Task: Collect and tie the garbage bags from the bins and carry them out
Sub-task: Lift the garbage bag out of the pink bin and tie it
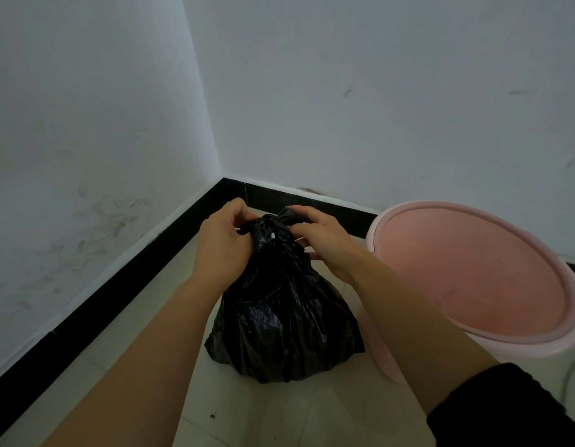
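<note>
A full black garbage bag stands on the tiled floor in the corner of the room. Its neck is gathered into a knot at the top. My left hand pinches the left end of the knot. My right hand pinches the right end. Both hands are closed on the plastic. To the right of the bag stands a pink bin, with no bag inside it.
Two white walls meet behind the bag, with a black skirting board along their base. The light tiled floor runs toward me. A thin cable lies on the floor at the far right.
</note>
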`<state>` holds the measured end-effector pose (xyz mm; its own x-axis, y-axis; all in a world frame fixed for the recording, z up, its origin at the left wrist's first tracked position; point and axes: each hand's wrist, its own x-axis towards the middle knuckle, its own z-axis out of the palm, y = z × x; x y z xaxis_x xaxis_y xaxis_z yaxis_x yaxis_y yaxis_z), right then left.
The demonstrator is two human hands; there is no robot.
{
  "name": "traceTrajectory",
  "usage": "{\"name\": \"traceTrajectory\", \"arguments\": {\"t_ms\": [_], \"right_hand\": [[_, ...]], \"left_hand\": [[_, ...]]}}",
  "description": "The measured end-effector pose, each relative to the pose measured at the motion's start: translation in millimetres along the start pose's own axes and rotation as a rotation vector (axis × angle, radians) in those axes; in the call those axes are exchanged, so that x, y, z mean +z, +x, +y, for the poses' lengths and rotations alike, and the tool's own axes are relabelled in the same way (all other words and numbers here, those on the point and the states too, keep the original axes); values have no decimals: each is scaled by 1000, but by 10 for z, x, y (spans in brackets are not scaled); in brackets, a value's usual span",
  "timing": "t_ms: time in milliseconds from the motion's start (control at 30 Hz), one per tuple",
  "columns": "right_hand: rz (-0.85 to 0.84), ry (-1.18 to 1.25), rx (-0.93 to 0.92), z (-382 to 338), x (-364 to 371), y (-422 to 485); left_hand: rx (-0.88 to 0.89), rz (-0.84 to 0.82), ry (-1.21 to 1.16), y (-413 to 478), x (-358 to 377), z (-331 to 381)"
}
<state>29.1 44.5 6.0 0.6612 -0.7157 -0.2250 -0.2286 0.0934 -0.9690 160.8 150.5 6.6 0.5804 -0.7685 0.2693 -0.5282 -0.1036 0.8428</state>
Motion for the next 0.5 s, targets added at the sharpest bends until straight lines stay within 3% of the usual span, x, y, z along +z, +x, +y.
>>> {"name": "traceTrajectory", "arguments": {"t_ms": [300,500], "right_hand": [[195,8,-126,9,-34,32],[181,103,-227,-18,-91,-26]], "left_hand": [[-13,-27,-68,6,10,-10],[-206,-7,-273,-29,0,14]]}}
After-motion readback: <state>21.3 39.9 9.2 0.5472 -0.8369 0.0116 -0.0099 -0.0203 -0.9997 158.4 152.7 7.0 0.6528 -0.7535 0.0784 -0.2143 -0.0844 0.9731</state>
